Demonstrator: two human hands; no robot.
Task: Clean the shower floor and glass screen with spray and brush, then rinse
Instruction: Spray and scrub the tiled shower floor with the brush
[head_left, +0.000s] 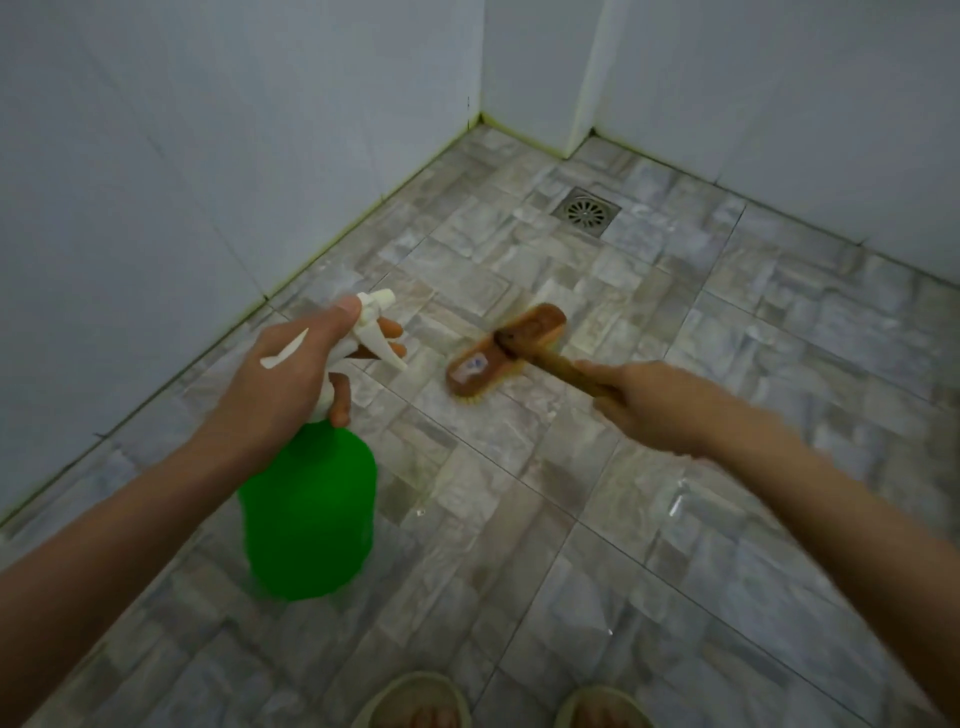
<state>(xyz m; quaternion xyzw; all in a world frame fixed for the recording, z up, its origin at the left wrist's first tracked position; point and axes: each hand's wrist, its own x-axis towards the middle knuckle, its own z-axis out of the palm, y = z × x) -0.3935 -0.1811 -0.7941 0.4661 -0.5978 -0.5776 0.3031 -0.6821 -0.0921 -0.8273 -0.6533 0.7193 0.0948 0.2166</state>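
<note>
My left hand grips the white trigger head of a green spray bottle, fingers around the trigger, nozzle pointing toward the far floor. The bottle hangs above the grey stone-pattern shower floor. My right hand holds the wooden handle of a scrub brush. The brush head is brown wood with yellowish bristles pressed down on the tiles in the middle of the floor, right of the spray nozzle. No glass screen is in sight.
A square metal floor drain lies near the far corner. White tiled walls close the floor on the left and at the back, with a jutting corner at the back. My two feet in pale sandals stand at the bottom edge.
</note>
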